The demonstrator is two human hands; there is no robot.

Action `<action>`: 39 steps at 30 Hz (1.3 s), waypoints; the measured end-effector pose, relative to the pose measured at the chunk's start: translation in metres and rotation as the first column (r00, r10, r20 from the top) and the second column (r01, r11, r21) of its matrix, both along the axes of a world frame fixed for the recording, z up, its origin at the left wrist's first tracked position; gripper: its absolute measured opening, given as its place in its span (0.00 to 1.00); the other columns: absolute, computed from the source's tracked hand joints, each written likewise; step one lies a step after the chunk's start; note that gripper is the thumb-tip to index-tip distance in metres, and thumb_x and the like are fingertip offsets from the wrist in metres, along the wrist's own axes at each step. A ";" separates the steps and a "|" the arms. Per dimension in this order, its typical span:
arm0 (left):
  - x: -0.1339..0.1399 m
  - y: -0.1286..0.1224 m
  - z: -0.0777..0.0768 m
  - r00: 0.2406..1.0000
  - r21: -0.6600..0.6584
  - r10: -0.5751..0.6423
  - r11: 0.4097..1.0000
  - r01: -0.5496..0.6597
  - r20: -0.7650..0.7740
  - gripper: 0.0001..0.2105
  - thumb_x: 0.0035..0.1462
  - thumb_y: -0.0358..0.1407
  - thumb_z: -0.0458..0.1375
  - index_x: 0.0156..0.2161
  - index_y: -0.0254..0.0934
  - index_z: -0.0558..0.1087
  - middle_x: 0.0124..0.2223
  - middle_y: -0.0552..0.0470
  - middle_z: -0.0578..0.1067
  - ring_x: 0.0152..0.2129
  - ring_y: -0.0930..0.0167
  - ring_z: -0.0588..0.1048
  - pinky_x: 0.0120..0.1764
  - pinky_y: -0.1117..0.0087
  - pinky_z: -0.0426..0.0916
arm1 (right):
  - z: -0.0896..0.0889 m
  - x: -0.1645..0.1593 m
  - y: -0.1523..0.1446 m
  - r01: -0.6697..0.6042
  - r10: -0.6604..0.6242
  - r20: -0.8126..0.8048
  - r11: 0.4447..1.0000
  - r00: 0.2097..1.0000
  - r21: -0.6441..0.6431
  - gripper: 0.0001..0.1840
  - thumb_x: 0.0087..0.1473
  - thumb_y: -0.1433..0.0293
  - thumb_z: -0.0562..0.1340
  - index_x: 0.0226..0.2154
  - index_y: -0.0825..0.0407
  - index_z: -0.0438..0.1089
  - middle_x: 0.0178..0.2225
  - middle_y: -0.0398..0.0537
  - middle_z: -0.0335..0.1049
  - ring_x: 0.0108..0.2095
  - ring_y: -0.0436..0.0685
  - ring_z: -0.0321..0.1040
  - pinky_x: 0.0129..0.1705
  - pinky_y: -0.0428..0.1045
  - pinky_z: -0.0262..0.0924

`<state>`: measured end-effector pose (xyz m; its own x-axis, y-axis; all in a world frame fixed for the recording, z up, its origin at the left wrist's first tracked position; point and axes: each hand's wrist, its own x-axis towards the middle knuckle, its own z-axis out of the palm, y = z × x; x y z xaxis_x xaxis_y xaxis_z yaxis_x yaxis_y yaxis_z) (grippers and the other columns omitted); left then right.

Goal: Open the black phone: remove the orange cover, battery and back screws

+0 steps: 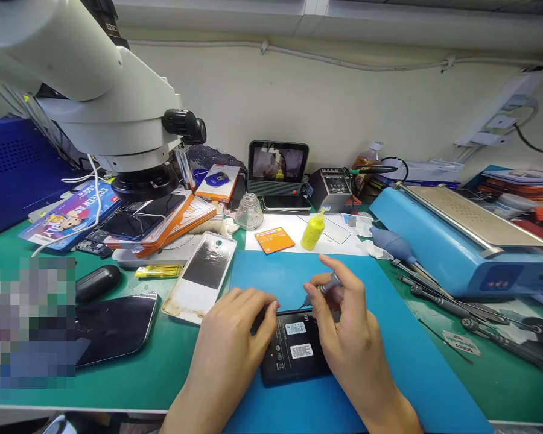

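Observation:
A black phone (302, 363) with white stickers and a "mi" mark lies on the blue mat. My left hand (235, 337) is closed at its far left corner, thumb and forefinger meeting at the edge. In my right hand (350, 325) is a slim grey pen-like tool (329, 283), its thin tip pointing down at the phone's far edge. The palm hides the phone's right side. Beyond the mat, an orange battery (274, 240) and a yellow dropper bottle (314, 231) rest on white paper. A white phone cover (203, 274) lies left of the mat.
A microscope (117, 114) overhangs the left side. To the right are a light-blue heating plate (470, 241), a blower bulb (393, 244) and several screwdrivers (438, 301). A glass jar (250, 212), a small screen (278, 161) and a yellow lighter (158, 271) stand or lie about.

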<state>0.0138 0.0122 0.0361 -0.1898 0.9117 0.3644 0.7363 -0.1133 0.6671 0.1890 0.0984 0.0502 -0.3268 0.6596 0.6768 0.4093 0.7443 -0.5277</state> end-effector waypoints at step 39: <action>-0.001 -0.001 0.000 1.000 -0.011 0.025 1.000 -0.025 -0.002 0.09 0.75 0.32 0.58 0.40 0.42 0.77 0.38 0.58 0.81 0.36 0.66 0.76 0.39 0.62 0.63 | 0.006 -0.005 0.008 -0.032 -0.004 0.181 0.980 0.983 0.196 0.21 0.73 0.77 0.55 0.65 0.52 0.62 0.66 0.57 0.71 0.67 0.57 0.69 0.61 0.52 0.71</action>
<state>0.0123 0.0116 0.0366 -0.2118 0.9107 0.3546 0.7403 -0.0874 0.6666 0.1844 0.1060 0.0557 -0.4632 0.5135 0.7224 0.4730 0.8325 -0.2884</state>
